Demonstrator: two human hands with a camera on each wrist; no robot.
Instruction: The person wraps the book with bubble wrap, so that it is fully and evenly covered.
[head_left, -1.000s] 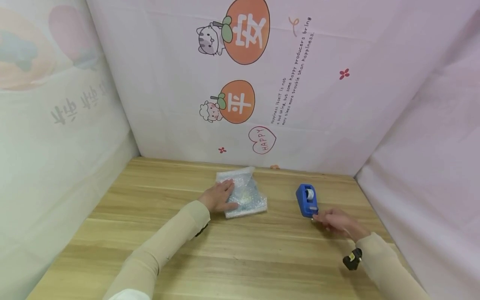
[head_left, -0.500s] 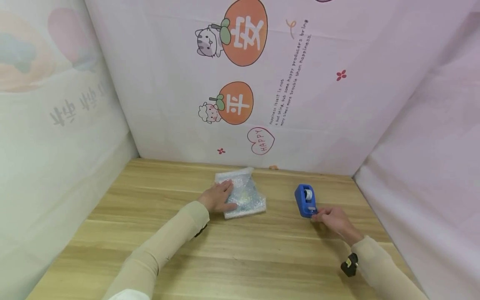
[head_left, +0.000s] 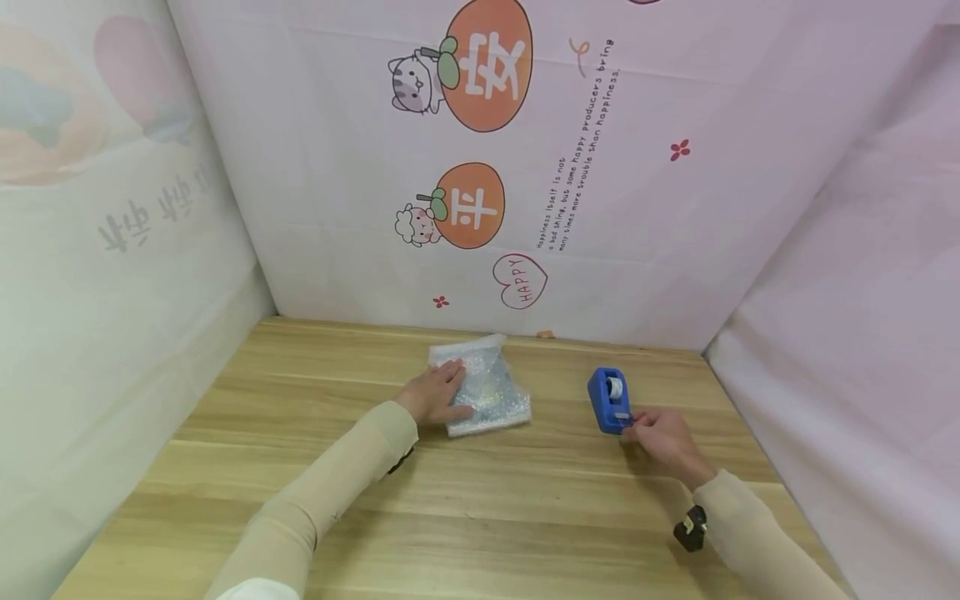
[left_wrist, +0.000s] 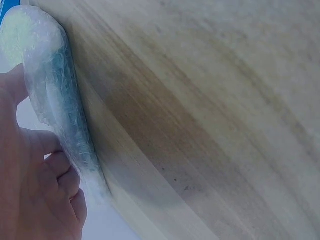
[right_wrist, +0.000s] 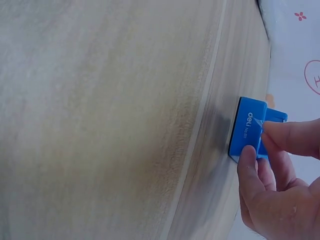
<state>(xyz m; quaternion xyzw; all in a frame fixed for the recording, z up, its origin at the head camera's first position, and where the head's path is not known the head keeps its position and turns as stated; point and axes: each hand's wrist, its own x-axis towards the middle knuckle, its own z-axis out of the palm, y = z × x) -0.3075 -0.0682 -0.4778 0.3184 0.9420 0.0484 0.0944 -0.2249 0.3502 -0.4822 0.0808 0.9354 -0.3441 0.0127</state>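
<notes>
Two hands on the table (head_left: pixel 315 500) right now, each busy with its own thing. My left hand (head_left: pixel 435 395) lies flat on the near-left part of a bubble-wrap parcel (head_left: pixel 486 390), which sits mid-table toward the back wall. Fingers are stretched out and relaxed on top of it, pressing down rather than curling round anything. From the left wrist view the parcel (left_wrist: pixel 55 95) is a rounded, puffy edge right up against the fingers (left_wrist: pixel 60 175), touching them, with the wood running off to the right.

My right hand (head_left: pixel 660 437) is over at the blue tape dispenser (head_left: pixel 609 400), well apart from the parcel, off to the right. The dispenser stands upright on the wood with its near end pointing at the hand. In the right wrist view the thumb (right_wrist: pixel 250 170) lies against the side of the dispenser (right_wrist: pixel 247 131) and the forefinger comes in from above, so the fingertips are pinching at the cutter end. I can just make out a bit of clear tape under the fingertip there, but it's too small to say how much is pulled out.

A pink printed cloth (head_left: pixel 600 208) hangs behind the table.
</notes>
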